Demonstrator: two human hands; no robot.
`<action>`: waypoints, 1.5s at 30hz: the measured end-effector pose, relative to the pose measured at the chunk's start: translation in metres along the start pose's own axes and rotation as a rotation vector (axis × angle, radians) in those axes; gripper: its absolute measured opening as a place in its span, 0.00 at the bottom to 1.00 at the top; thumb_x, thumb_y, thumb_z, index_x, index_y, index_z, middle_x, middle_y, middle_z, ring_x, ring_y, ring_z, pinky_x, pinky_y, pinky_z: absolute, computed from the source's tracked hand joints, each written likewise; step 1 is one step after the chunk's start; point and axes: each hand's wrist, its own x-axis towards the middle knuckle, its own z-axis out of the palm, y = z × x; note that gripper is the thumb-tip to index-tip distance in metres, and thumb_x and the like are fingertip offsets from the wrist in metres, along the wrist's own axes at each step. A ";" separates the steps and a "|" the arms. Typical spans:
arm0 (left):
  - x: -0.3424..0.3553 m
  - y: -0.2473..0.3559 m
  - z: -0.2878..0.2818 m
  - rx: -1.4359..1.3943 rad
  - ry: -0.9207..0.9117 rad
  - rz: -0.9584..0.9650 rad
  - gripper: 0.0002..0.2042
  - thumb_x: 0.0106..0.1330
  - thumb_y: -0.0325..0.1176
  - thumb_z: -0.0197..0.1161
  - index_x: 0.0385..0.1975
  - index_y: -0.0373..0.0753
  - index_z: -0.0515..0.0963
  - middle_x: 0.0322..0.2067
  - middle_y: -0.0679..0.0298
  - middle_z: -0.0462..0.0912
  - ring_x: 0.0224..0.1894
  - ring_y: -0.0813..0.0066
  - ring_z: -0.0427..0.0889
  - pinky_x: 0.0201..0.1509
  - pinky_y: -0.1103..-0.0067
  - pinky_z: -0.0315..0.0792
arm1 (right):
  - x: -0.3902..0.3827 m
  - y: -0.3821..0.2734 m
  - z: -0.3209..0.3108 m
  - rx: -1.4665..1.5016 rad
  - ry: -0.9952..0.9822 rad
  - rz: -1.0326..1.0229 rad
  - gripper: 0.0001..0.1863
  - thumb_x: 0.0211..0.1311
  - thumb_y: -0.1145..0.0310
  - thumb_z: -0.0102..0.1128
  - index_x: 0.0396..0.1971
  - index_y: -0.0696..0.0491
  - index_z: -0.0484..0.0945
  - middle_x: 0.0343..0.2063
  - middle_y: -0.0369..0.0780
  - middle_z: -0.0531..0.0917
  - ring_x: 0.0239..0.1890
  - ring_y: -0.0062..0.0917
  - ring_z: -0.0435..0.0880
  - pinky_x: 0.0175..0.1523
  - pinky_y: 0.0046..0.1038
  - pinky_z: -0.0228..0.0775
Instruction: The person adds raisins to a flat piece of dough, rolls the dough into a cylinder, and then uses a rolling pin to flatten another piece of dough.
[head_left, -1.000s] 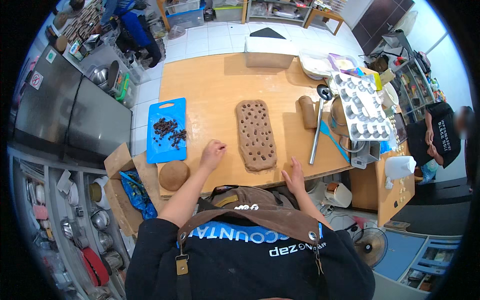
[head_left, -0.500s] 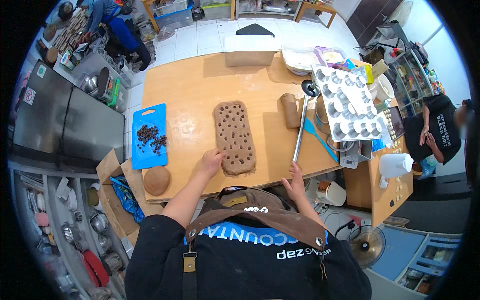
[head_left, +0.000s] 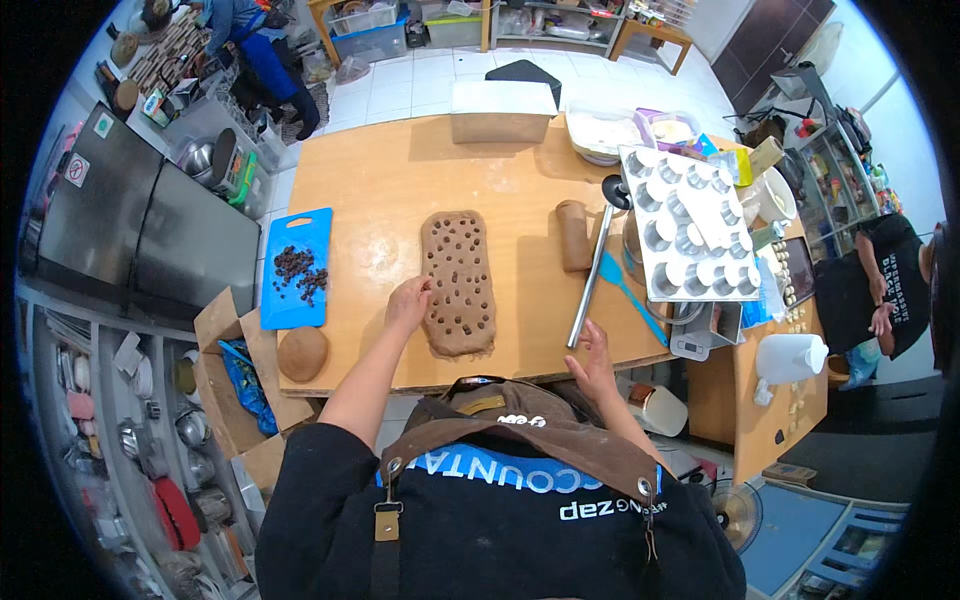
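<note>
Right hand (head_left: pixel 594 362): fingers spread, empty, at the table's (head_left: pixel 370 170) near edge. Left hand (head_left: pixel 409 302): fingers curled, contents we cannot tell. Dotted dough slab (head_left: pixel 459 285), inward from near edge: we judge soft, tearable; support both ends beneath.

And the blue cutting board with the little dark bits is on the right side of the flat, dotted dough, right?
Not quite. The blue cutting board with the little dark bits is on the left side of the flat, dotted dough, not the right; the head view shows it.
</note>
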 end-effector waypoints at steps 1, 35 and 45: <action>0.005 0.000 0.003 0.086 -0.120 -0.083 0.12 0.59 0.31 0.61 0.43 0.39 0.79 0.41 0.56 0.82 0.49 0.59 0.78 0.52 0.67 0.71 | -0.002 0.001 -0.003 -0.005 0.001 0.000 0.42 0.54 0.63 0.65 0.65 0.56 0.53 0.62 0.51 0.61 0.51 0.39 0.73 0.58 0.37 0.66; -0.036 0.050 0.056 0.591 -0.305 0.022 0.42 0.65 0.62 0.45 0.70 0.38 0.46 0.71 0.57 0.45 0.73 0.55 0.43 0.73 0.56 0.33 | -0.054 0.021 -0.031 -0.122 0.073 0.044 0.42 0.55 0.64 0.63 0.66 0.55 0.51 0.61 0.48 0.61 0.53 0.37 0.72 0.57 0.37 0.66; -0.025 0.035 0.024 0.592 -0.469 0.055 0.42 0.65 0.63 0.45 0.71 0.41 0.43 0.72 0.59 0.41 0.74 0.59 0.40 0.73 0.56 0.34 | -0.032 0.004 -0.009 -0.072 0.095 0.094 0.39 0.55 0.65 0.64 0.64 0.56 0.55 0.61 0.50 0.62 0.56 0.42 0.70 0.59 0.37 0.66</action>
